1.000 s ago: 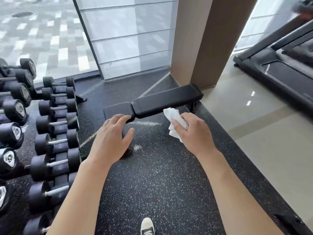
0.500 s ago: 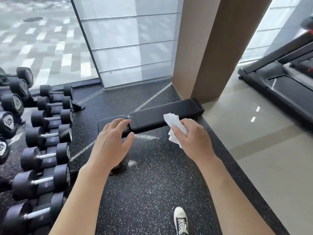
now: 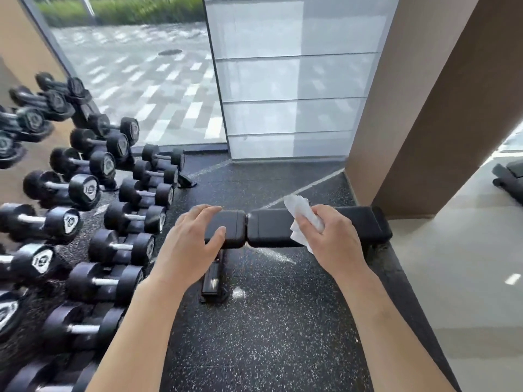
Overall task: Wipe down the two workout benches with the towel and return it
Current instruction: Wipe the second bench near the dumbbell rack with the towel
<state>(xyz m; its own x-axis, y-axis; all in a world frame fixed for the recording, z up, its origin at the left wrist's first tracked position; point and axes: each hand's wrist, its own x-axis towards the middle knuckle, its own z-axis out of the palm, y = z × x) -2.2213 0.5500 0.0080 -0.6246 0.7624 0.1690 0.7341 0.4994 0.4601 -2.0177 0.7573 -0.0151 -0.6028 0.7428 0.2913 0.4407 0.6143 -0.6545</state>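
A black padded workout bench (image 3: 271, 227) lies flat across the speckled rubber floor ahead of me, its short seat pad on the left and long back pad on the right. My right hand (image 3: 331, 239) is shut on a crumpled white towel (image 3: 300, 213) and hovers in front of the long pad. My left hand (image 3: 192, 241) is open with fingers spread, in front of the short pad's left end. Whether either hand touches the bench I cannot tell. At the far right edge, part of another black bench (image 3: 509, 179) shows.
A rack of black dumbbells (image 3: 85, 210) fills the left side. A brown pillar (image 3: 424, 123) rises just behind the bench's right end, with glass panels (image 3: 283, 94) behind. The bench's foot (image 3: 212, 281) sticks out towards me. Pale tiled floor (image 3: 467, 278) lies right.
The view has closed in on the bench and tilted up, so the bench now lies level under both hands. The right hand still grips the towel; the left stays open.
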